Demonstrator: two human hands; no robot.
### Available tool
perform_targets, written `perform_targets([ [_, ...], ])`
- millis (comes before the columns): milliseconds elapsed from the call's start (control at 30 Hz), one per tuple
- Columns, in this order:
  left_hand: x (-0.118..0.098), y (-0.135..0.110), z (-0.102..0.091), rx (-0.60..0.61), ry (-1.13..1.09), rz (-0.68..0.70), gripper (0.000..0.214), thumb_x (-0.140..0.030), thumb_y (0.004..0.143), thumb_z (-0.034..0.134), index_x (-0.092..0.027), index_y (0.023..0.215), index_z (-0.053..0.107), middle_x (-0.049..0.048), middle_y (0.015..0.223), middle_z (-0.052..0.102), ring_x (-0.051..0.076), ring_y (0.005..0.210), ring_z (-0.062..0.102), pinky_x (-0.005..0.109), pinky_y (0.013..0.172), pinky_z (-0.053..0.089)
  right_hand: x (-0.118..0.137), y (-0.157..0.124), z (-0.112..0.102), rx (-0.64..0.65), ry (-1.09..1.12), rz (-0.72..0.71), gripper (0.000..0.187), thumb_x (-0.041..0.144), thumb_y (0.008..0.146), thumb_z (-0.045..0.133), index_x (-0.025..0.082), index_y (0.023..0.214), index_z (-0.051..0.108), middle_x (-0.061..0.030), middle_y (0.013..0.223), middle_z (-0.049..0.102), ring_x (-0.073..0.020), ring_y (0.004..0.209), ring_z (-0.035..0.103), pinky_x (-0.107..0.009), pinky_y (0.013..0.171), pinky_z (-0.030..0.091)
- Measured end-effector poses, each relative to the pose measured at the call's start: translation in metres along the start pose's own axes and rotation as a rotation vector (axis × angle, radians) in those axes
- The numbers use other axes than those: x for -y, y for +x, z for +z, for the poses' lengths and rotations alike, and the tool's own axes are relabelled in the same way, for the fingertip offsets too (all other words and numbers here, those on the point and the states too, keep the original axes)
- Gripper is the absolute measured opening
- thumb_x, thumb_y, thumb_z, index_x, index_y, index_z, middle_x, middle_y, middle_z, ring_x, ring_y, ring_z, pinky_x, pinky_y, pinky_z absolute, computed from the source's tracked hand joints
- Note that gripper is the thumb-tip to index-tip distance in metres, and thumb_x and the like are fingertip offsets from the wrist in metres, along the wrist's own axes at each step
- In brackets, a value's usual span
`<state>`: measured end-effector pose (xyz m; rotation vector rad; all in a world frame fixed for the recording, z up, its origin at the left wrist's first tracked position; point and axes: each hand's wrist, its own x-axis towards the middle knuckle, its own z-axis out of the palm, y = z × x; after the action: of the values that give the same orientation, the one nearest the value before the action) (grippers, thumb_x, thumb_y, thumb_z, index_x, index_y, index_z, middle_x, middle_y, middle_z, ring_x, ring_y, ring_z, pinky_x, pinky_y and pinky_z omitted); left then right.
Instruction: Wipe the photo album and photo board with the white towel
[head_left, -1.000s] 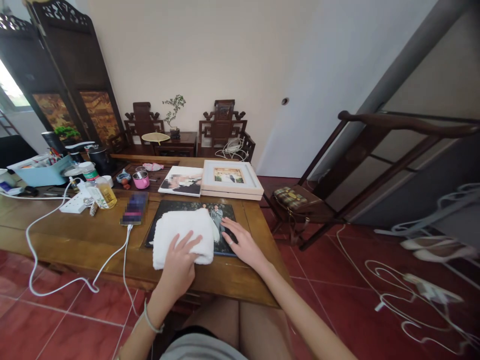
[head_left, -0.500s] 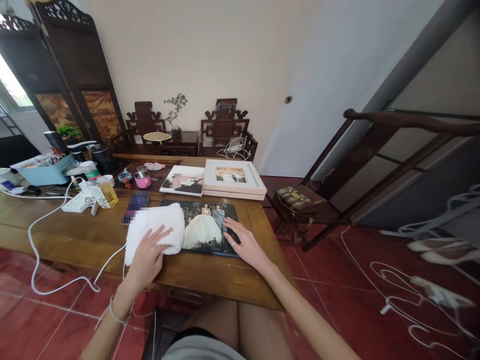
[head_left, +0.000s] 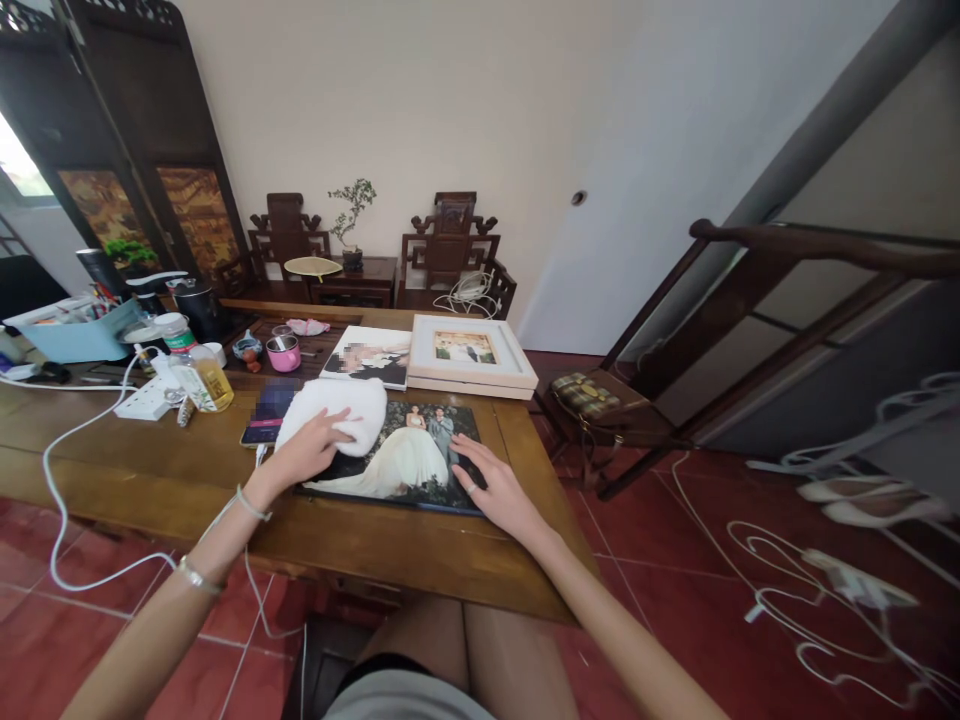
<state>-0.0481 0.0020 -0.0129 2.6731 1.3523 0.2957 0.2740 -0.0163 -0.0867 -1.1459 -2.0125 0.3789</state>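
My left hand (head_left: 319, 445) presses a folded white towel (head_left: 360, 395) against the upper left part of a wedding photo panel (head_left: 405, 465). Its fingers reach over the towel, and part of the grip is hidden. The panel lies flat on the wooden table and shows a couple, one in a long white gown. At the panel's right side rests my right hand (head_left: 499, 490), fingers stretched out and touching the surface. A phone (head_left: 262, 425) with a cable lies just left of the towel.
Behind the panel lie a white photo print (head_left: 366, 357) and stacked picture frames (head_left: 472, 350). To the left stand a pink cup (head_left: 283, 354), a bottle (head_left: 206, 380), a power strip (head_left: 146, 400) and a blue bin (head_left: 71, 335). A wooden chair (head_left: 645, 410) stands at right.
My left hand and the towel have moved up and to the right, uncovering the panel's lower left part and the gown's train. My right hand stays at the panel's right side.
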Motion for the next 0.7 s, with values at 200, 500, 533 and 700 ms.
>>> perform_targets([
  [200,-0.052,-0.053,-0.008,0.178,-0.048,0.113,0.061,0.007,0.069,0.035,-0.026,0.107,0.069,-0.0056,0.145,0.042,0.016,0.142,0.023,0.043,0.119,0.013,-0.001,-0.001,0.001,-0.001,-0.016,-0.011,0.033,0.031,0.090,0.049,0.018,0.117,0.062,-0.0143,0.129,0.060,-0.0255,0.127,0.051,-0.048,0.107,0.040],
  [500,0.007,0.014,0.001,0.113,0.059,0.053,0.052,0.003,0.076,0.037,-0.018,0.115,0.064,0.0047,0.152,0.028,0.023,0.144,0.014,0.050,0.115,0.019,0.000,0.000,-0.001,0.009,-0.004,-0.010,0.031,0.030,0.089,0.050,0.020,0.116,0.062,-0.0128,0.130,0.060,-0.0254,0.126,0.051,-0.049,0.108,0.040],
  [533,0.014,0.023,0.003,0.085,0.092,0.034,0.050,0.001,0.078,0.037,-0.017,0.117,0.062,0.0066,0.151,0.032,0.024,0.144,0.016,0.052,0.114,0.019,0.000,0.000,-0.001,0.011,-0.008,-0.010,0.031,0.030,0.089,0.049,0.019,0.116,0.062,-0.0130,0.130,0.060,-0.0253,0.126,0.051,-0.049,0.107,0.040],
  [700,0.026,0.041,0.005,0.022,0.188,0.008,0.048,0.000,0.078,0.038,-0.015,0.118,0.061,0.0104,0.141,0.047,0.023,0.138,0.033,0.051,0.114,0.020,-0.001,0.000,0.000,0.011,-0.019,-0.003,0.032,0.030,0.090,0.049,0.019,0.116,0.061,-0.0138,0.129,0.060,-0.0261,0.126,0.051,-0.051,0.108,0.039],
])
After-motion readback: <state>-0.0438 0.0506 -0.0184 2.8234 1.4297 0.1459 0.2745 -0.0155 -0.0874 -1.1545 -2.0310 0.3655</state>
